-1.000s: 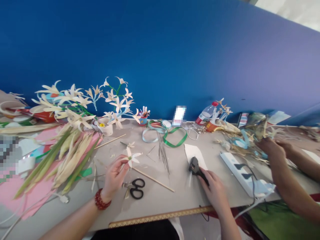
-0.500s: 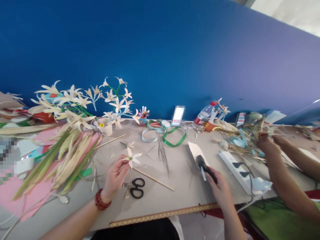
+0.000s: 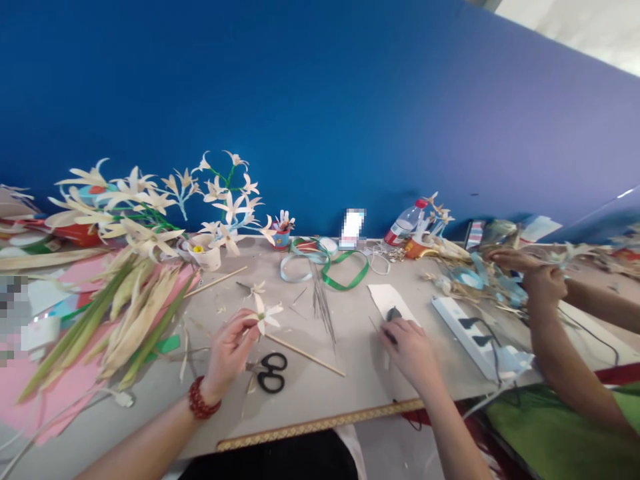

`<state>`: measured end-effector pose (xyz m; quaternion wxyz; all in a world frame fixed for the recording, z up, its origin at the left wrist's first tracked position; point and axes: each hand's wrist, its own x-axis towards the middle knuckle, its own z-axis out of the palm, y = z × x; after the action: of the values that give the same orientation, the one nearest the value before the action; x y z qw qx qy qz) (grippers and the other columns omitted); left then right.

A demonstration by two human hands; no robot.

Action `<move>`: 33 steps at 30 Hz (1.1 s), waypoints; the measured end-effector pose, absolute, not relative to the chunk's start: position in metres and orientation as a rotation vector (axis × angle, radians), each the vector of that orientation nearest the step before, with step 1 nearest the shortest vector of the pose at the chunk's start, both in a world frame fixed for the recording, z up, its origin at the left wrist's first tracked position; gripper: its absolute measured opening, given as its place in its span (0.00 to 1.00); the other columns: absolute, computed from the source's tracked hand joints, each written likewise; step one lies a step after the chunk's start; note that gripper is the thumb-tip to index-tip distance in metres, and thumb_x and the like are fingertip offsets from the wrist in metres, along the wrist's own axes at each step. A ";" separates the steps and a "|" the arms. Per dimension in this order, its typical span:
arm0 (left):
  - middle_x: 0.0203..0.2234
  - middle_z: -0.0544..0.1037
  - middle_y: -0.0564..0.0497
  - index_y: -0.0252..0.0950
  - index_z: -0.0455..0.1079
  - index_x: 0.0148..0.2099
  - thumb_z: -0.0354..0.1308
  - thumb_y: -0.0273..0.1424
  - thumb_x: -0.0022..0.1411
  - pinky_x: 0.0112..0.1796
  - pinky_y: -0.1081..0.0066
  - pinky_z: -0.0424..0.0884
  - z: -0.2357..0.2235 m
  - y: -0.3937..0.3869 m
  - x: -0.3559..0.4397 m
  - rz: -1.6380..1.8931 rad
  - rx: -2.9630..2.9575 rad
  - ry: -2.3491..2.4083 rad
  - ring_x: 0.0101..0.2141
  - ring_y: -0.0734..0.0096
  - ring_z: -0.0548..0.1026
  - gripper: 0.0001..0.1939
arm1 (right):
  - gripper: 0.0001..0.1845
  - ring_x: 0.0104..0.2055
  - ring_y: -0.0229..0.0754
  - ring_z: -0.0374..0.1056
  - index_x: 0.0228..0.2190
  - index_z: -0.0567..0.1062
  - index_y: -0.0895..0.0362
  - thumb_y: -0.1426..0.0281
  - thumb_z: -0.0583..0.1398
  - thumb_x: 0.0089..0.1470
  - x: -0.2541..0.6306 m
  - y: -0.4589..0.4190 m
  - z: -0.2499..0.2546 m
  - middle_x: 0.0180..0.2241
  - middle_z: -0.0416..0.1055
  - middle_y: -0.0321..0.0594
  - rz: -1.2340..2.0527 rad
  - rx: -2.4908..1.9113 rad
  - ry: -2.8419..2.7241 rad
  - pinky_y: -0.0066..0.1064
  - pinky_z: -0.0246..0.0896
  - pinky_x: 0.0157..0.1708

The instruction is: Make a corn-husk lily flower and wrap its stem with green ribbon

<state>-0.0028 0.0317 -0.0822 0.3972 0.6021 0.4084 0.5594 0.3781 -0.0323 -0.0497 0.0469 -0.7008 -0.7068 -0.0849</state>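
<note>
My left hand (image 3: 231, 343) pinches a pale, husk-like artificial flower (image 3: 270, 316) between thumb and fingers, its petals spread to the right. My right hand (image 3: 411, 350) is closed over a black glue gun (image 3: 395, 313), low at a white sheet of card (image 3: 383, 295). Most of the gun's body is hidden under the fingers. Beside my left wrist lie scissors (image 3: 272, 380) with black handles. A thin wooden stick (image 3: 310, 357) lies between my hands, and a smaller flower (image 3: 257, 288) rests just behind the held one.
Thin wires (image 3: 323, 307) and a green ribbon (image 3: 353, 285) lie mid-table. Husks (image 3: 135, 320) and finished flowers (image 3: 233, 207) crowd the left. A bottle (image 3: 404, 227) stands behind; a power strip (image 3: 463, 337) lies right. Another person's hands (image 3: 545, 287) work at far right.
My right hand has turned over and lowered the glue gun toward the white card. My left hand keeps the flower almost still. The other person's hands have shifted, with a flower now showing near them.
</note>
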 end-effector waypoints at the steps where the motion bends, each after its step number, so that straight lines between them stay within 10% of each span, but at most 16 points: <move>1: 0.34 0.74 0.46 0.35 0.73 0.34 0.59 0.35 0.61 0.38 0.68 0.73 -0.081 0.032 -0.003 1.431 1.529 1.036 0.36 0.66 0.74 0.08 | 0.12 0.40 0.49 0.68 0.32 0.78 0.57 0.67 0.55 0.59 0.371 -0.024 -0.045 0.34 0.74 0.46 -0.242 -2.227 -2.207 0.37 0.60 0.40; 24: 0.33 0.74 0.47 0.35 0.73 0.34 0.59 0.32 0.61 0.37 0.70 0.72 -0.076 0.032 -0.003 1.475 1.507 0.996 0.37 0.66 0.73 0.06 | 0.13 0.40 0.58 0.76 0.35 0.81 0.65 0.78 0.57 0.50 0.341 0.021 -0.023 0.35 0.79 0.62 0.097 -2.727 -2.332 0.38 0.67 0.34; 33: 0.33 0.74 0.49 0.36 0.73 0.34 0.58 0.32 0.62 0.37 0.71 0.71 -0.076 0.032 -0.003 1.458 1.516 0.992 0.35 0.68 0.73 0.06 | 0.09 0.37 0.49 0.75 0.29 0.80 0.58 0.75 0.58 0.47 0.318 0.027 -0.010 0.34 0.79 0.48 0.180 -2.476 -2.352 0.30 0.60 0.31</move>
<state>-0.0032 0.0321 -0.0759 0.3968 0.5983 0.3914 0.5756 0.3180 0.0269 -0.0096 -0.1384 -0.7170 -0.6812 0.0522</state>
